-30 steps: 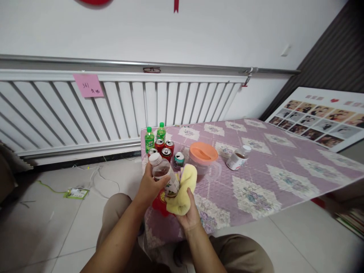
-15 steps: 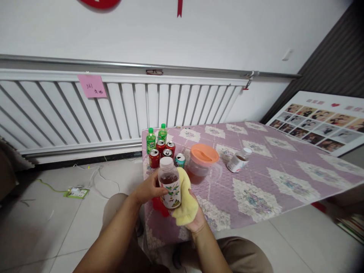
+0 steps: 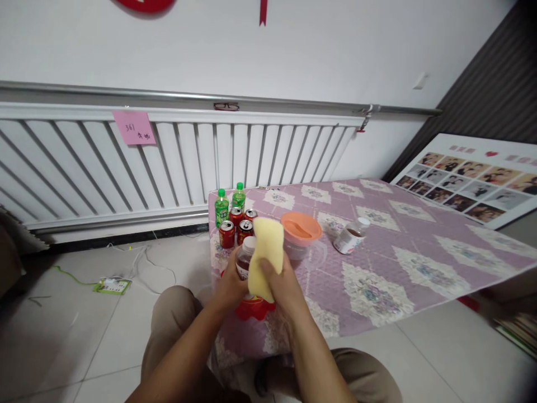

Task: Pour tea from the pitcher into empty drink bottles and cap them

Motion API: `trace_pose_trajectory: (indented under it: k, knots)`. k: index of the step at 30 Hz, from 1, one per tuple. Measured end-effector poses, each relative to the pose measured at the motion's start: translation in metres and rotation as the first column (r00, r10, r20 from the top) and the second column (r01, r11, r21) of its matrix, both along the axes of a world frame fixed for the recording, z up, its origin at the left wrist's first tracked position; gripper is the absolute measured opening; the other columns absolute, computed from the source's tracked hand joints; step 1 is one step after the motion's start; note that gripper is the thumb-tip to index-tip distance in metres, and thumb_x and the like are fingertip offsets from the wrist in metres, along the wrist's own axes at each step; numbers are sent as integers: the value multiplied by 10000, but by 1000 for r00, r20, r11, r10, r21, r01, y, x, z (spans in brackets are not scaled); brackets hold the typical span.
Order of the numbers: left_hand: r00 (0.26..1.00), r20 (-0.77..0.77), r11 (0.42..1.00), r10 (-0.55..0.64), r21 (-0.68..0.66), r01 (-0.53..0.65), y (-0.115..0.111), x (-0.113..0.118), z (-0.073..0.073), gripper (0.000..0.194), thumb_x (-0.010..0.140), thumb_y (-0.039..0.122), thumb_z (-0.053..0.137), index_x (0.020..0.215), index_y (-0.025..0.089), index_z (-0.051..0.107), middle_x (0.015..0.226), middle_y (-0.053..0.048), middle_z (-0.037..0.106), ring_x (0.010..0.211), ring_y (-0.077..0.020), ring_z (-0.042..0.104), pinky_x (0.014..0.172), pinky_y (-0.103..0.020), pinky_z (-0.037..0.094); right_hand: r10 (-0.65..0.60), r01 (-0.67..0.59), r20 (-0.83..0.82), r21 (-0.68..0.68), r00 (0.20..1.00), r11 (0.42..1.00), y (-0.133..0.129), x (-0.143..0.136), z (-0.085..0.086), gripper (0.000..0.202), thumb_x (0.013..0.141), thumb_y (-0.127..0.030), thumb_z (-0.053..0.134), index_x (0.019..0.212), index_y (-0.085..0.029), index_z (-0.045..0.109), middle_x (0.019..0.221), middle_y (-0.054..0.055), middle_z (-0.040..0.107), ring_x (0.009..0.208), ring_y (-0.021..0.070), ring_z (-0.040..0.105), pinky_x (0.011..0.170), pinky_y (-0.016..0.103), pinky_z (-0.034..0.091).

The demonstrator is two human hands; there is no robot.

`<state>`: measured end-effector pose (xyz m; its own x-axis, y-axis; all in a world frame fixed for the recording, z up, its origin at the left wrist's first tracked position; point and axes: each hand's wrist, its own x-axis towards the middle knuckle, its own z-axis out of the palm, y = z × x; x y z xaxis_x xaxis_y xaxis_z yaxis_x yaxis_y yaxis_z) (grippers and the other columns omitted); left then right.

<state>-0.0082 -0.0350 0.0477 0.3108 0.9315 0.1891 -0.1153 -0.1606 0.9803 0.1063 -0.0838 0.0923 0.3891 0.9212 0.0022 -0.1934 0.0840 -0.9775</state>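
My left hand (image 3: 229, 286) is wrapped round a bottle (image 3: 243, 260) of brown drink with a white cap, low over the near left part of the table. In my right hand (image 3: 285, 282) is a yellow cloth (image 3: 268, 240), gripped with the thumb across its front. The cloth stands up in front of the bottle's right side and hides much of it. Below both hands a red scalloped dish (image 3: 255, 310) rests on the table. Behind the bottle are several cans (image 3: 227, 234), and to the right stands a clear pitcher with an orange lid (image 3: 302, 226).
Two green bottles (image 3: 221, 208) stand at the table's back left corner. Another drink bottle (image 3: 351, 236) leans right of the pitcher on the patterned tablecloth (image 3: 377, 285). A white radiator (image 3: 260, 151) runs behind. A power strip (image 3: 111, 286) with cables lies on the floor at left.
The yellow cloth has come round from the bottle's right side to its front, now stretched upright in my right hand. The bottle has moved slightly down, and more of the red dish shows.
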Motion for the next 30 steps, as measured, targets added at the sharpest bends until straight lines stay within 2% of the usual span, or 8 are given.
trace_pose_trajectory:
  k: [3, 6, 14, 20, 23, 26, 28, 30]
  knots:
    - [996, -24, 995, 89, 54, -87, -4, 7, -3, 790, 673, 293, 817, 1343, 204, 408, 1337, -127, 569, 1229, -313, 553, 1090, -453, 410, -11, 6, 155, 28, 988, 1000, 8, 1, -1, 791, 616, -333, 803, 1339, -205, 509, 1132, 74, 708, 972, 250, 662, 835, 382, 551]
    - [993, -47, 993, 106, 62, -103, -4, 8, -4, 813, 642, 266, 826, 1336, 200, 407, 1334, -130, 564, 1203, -293, 569, 1067, -438, 426, -47, 48, 131, -8, 990, 999, 13, 6, -10, 705, 618, -351, 796, 1267, -209, 558, 1063, 65, 727, 922, 249, 674, 799, 392, 560]
    - [996, -94, 999, -6, 46, 10, -8, 2, 3, 784, 673, 208, 773, 1365, 204, 406, 1344, -117, 568, 1210, -268, 568, 1074, -419, 414, -113, 97, -230, -80, 967, 992, 25, 25, -19, 571, 651, -405, 785, 1163, -217, 616, 1073, 62, 753, 944, 262, 713, 801, 371, 572]
    - [996, -4, 995, 86, -53, -86, 1, 0, 16, 758, 658, 267, 805, 1326, 196, 453, 1245, -99, 632, 1158, -282, 599, 1037, -418, 443, -115, 83, -281, -125, 953, 989, 7, 8, -50, 582, 706, -441, 767, 1209, -213, 584, 1106, 83, 747, 945, 264, 722, 799, 387, 585]
    - [984, 31, 982, 175, -81, -172, 4, 3, 24, 744, 673, 293, 794, 1321, 188, 442, 1238, -106, 628, 1128, -269, 612, 1025, -422, 456, -72, 36, -377, -101, 924, 994, -7, -7, -67, 568, 743, -456, 749, 1231, -234, 564, 1109, 71, 746, 913, 255, 728, 784, 404, 593]
    - [974, 41, 971, 222, -104, -216, 1, 6, 26, 798, 688, 296, 782, 1370, 191, 380, 1295, -127, 598, 1158, -272, 606, 1050, -445, 448, -33, -7, -498, -78, 867, 997, -11, -12, -73, 547, 763, -489, 717, 1223, -229, 575, 1072, 78, 756, 919, 281, 726, 763, 442, 595]
    - [982, 55, 978, 181, -114, -174, -1, 5, 25, 859, 701, 291, 773, 1423, 200, 317, 1368, -139, 555, 1235, -285, 568, 1091, -463, 420, -11, -31, -558, -66, 830, 997, -9, -8, -70, 540, 761, -491, 713, 1207, -213, 591, 1078, 91, 757, 945, 295, 721, 771, 455, 589]
    - [995, 89, 993, 51, -112, -41, -3, 1, 23, 885, 736, 285, 748, 1470, 223, 258, 1438, -134, 507, 1301, -287, 528, 1124, -466, 396, 44, -93, -579, -56, 814, 994, -7, -1, -66, 509, 772, -499, 695, 1179, -204, 610, 1100, 101, 754, 945, 297, 721, 765, 457, 584]
